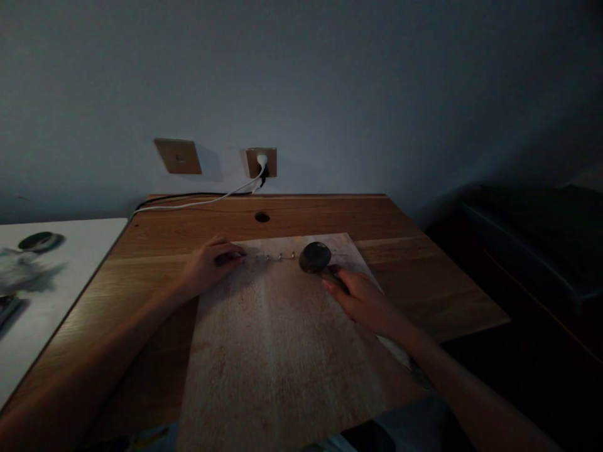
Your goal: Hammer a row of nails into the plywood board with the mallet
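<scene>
My right hand [360, 296] is closed around the handle of a dark tool with a round head [315, 258]; whether it is a spoon or a magnifying glass I cannot tell. Its head is over the far part of a pale wooden board [277, 339]. Left of it, small shiny metal pieces [281, 256], like nails or screws, form a row across the board. At the row's left end is my left hand [214, 263], thumb and fingers pinched together near the board's far left corner. What lies between those fingertips is too small and dark to make out.
Beneath the board is a brown wooden table [414, 270] with a round cable hole [262, 217]. Plugs fill a wall socket [261, 162], and a white cable [202, 202] runs left. A white surface [61, 301] at left bears a dark round object [36, 242].
</scene>
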A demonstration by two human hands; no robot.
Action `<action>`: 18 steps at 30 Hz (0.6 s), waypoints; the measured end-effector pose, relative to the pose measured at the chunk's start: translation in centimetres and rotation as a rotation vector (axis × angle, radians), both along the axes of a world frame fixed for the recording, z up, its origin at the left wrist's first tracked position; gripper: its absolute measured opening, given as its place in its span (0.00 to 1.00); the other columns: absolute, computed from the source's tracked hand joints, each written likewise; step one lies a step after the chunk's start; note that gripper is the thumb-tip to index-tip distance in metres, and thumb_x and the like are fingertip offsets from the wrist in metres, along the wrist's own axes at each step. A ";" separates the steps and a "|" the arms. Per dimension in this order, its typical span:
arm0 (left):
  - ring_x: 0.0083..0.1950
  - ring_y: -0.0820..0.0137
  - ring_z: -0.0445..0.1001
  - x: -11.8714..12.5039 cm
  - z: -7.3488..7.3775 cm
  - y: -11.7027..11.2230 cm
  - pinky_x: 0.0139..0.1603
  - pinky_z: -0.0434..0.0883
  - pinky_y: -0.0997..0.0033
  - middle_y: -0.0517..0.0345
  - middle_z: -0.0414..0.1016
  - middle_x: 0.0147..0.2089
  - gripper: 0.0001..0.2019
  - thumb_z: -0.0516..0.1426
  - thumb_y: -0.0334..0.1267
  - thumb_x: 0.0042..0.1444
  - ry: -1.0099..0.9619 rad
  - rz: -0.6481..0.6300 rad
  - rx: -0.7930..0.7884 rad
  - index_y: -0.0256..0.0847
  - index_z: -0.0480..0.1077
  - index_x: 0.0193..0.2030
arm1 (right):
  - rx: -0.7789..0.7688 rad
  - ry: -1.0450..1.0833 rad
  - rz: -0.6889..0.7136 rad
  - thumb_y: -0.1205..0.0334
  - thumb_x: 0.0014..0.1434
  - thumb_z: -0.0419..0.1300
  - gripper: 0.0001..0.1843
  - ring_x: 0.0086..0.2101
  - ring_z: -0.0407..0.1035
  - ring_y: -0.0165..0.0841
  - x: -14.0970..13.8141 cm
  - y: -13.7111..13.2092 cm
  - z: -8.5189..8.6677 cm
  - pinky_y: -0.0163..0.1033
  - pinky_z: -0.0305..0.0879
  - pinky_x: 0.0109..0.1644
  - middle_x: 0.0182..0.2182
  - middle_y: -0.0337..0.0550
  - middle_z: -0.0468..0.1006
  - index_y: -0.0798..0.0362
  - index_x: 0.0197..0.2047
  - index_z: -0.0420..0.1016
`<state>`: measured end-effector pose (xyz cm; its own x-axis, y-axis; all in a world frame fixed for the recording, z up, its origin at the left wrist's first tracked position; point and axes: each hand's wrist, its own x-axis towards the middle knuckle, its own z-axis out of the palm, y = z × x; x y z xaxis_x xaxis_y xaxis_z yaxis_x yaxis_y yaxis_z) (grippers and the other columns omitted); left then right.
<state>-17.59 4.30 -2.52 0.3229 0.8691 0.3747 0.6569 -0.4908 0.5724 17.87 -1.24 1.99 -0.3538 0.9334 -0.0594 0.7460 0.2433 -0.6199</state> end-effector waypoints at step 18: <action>0.49 0.57 0.73 -0.1 -0.7 0.0 0.52 0.71 0.56 0.51 0.76 0.44 0.12 0.63 0.41 0.55 0.129 -0.041 -0.004 0.41 0.79 0.44 | 0.009 0.126 0.177 0.57 0.69 0.54 0.10 0.30 0.67 0.33 -9.3 2.5 1.0 0.38 0.55 0.35 0.27 0.40 0.71 0.52 0.39 0.71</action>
<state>-17.70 4.26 -3.22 0.4034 0.8556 0.3244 0.7043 -0.5167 0.4868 8.53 1.27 3.01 -0.5160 0.8566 0.0043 0.6077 0.3696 -0.7029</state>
